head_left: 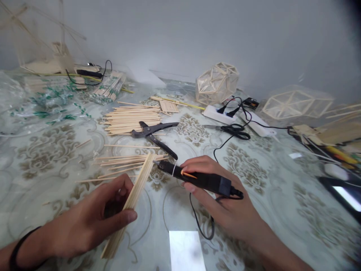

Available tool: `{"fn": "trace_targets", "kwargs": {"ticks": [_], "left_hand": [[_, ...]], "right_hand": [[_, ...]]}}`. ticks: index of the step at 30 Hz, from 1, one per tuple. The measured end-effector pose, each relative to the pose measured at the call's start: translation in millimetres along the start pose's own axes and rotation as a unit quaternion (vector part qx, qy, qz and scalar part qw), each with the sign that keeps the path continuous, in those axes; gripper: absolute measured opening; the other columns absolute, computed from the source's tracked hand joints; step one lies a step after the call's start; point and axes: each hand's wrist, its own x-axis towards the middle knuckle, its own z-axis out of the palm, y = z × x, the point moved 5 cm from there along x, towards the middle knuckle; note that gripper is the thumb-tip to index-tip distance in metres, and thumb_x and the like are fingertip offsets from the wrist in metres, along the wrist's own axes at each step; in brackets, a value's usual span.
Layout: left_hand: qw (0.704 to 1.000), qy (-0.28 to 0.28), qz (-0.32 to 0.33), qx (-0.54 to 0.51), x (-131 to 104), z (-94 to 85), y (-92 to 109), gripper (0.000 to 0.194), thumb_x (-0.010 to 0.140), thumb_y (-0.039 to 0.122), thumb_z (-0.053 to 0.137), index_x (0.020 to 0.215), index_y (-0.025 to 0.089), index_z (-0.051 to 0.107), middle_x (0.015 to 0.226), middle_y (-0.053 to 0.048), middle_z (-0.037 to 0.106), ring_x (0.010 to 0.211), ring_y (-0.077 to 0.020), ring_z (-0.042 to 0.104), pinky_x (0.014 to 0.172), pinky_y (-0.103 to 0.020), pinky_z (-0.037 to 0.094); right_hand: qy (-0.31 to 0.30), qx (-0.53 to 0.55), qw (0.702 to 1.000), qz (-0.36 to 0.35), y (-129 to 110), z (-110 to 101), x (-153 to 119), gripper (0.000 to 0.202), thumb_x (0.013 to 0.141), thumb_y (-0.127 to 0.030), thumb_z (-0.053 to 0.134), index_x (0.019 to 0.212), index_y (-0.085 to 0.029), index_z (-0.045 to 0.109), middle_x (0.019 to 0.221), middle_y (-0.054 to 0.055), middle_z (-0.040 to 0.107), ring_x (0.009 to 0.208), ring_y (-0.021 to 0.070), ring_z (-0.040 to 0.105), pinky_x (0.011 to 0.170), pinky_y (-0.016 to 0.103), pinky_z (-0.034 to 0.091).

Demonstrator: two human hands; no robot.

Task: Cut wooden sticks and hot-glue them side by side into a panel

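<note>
My left hand [93, 216] is closed round a bundle of thin wooden sticks [138, 184], thumb on the near side, and the bundle slants up to the right. In my right hand [222, 195] lies a black corded pen-shaped tool [197, 179] with a narrow metal tip, a white tie round its front and an orange piece on its side. That tip is close to the upper end of the bundle; whether they touch I cannot tell. Loose sticks [121, 162] lie just behind the bundle. Beyond them are black-handled pliers [153, 133], jaws towards the left, beside a larger stick pile [129, 116].
Scissors [234, 131] and a white power strip [220, 114] with plugs stand back right, near stick-built polyhedral frames [217, 82]. Packaged sticks [108, 86] and crumpled plastic wrap [50, 101] lie back left. The tool's black cord [197, 222] loops over the patterned tabletop.
</note>
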Motion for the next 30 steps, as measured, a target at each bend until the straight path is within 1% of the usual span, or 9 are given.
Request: {"fn": "trace_targets", "kwargs": {"ticks": [6, 11, 17, 22, 24, 30], "left_hand": [[1.0, -0.005, -0.001, -0.009, -0.6, -0.3, 0.6, 0.04, 0.103, 0.065, 0.057, 0.104, 0.025, 0.053, 0.1, -0.002, 0.06, 0.093, -0.0216, 0.059, 0.077, -0.033, 0.051], [1.0, 0.0, 0.005, -0.008, 0.6, -0.3, 3.1, 0.043, 0.101, 0.067, 0.058, 0.102, 0.025, 0.053, 0.098, -0.003, 0.06, 0.09, -0.0214, 0.059, 0.076, -0.033, 0.052], [1.0, 0.002, 0.005, -0.013, 0.0, -0.3, -0.4, 0.041, 0.103, 0.065, 0.058, 0.104, 0.024, 0.054, 0.098, -0.003, 0.061, 0.091, -0.0215, 0.06, 0.077, -0.033, 0.052], [0.999, -0.015, 0.006, -0.044, -0.3, 1.6, -0.2, 0.04, 0.103, 0.064, 0.059, 0.109, 0.025, 0.054, 0.104, -0.003, 0.064, 0.096, -0.0226, 0.062, 0.081, -0.035, 0.053], [0.999, -0.008, 0.005, -0.042, 0.7, 1.0, 0.2, 0.041, 0.103, 0.065, 0.06, 0.11, 0.025, 0.054, 0.105, -0.004, 0.064, 0.099, -0.0234, 0.062, 0.082, -0.036, 0.053], [0.999, -0.008, 0.008, -0.043, 0.2, 1.0, -1.0, 0.041, 0.103, 0.065, 0.059, 0.108, 0.025, 0.054, 0.103, -0.003, 0.064, 0.096, -0.0224, 0.062, 0.08, -0.034, 0.053]], "right_hand": [[0.0, 0.001, 1.0, 0.004, 0.8, 0.9, -0.3, 0.02, 0.099, -0.014, 0.068, 0.115, -0.027, 0.07, 0.109, 0.005, 0.075, 0.102, 0.0202, 0.073, 0.09, 0.036, 0.063], [-0.004, -0.001, 1.0, 0.007, 2.7, 1.3, 0.0, 0.021, 0.099, -0.015, 0.068, 0.116, -0.027, 0.07, 0.111, 0.006, 0.075, 0.104, 0.0212, 0.074, 0.09, 0.036, 0.063], [-0.01, -0.004, 1.0, 0.007, 0.4, 0.6, -0.1, 0.021, 0.1, -0.014, 0.066, 0.115, -0.028, 0.068, 0.11, 0.003, 0.074, 0.103, 0.018, 0.073, 0.091, 0.032, 0.062], [-0.016, 0.007, 1.0, 0.01, 0.6, 2.7, -1.8, 0.021, 0.1, -0.018, 0.068, 0.118, -0.03, 0.069, 0.111, 0.004, 0.074, 0.104, 0.0197, 0.072, 0.092, 0.035, 0.061], [-0.018, 0.01, 1.0, 0.01, 0.9, 3.3, -2.3, 0.022, 0.1, -0.018, 0.067, 0.119, -0.03, 0.069, 0.112, 0.004, 0.074, 0.106, 0.0198, 0.072, 0.092, 0.035, 0.061], [-0.04, 0.023, 0.999, -0.012, -3.1, 4.7, -3.3, 0.025, 0.101, -0.015, 0.067, 0.122, -0.029, 0.068, 0.116, 0.003, 0.072, 0.108, 0.0171, 0.071, 0.095, 0.031, 0.059]]}}
